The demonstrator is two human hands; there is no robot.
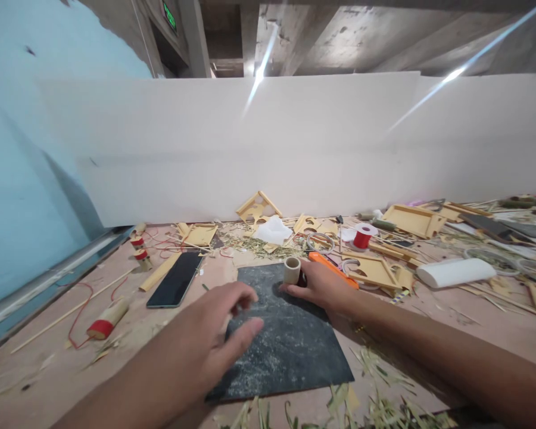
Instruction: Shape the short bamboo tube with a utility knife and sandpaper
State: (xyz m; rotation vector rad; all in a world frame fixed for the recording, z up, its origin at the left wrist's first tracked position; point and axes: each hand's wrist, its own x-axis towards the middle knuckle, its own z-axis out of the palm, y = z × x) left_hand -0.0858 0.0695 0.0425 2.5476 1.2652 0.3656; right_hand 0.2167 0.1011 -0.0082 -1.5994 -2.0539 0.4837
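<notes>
My right hand (322, 286) is closed around the lower part of a short bamboo tube (291, 273). The tube stands upright on the far part of a dark, dusty mat (290, 348), its hollow end facing up. Something dark shows between the tube and my fingers, too shaded to make out. Over the mat's left side hovers my left hand (221, 328), thumb and fingers apart with nothing between them. An orange utility knife (333, 269) lies just beyond my right hand.
At left lie a black phone (177, 280) and a bamboo tube with a red band (108, 319). A red thread spool (363, 236), wooden frames (411, 221) and a white roll (456, 272) sit at right. Shavings litter the table before a white panel (259, 149).
</notes>
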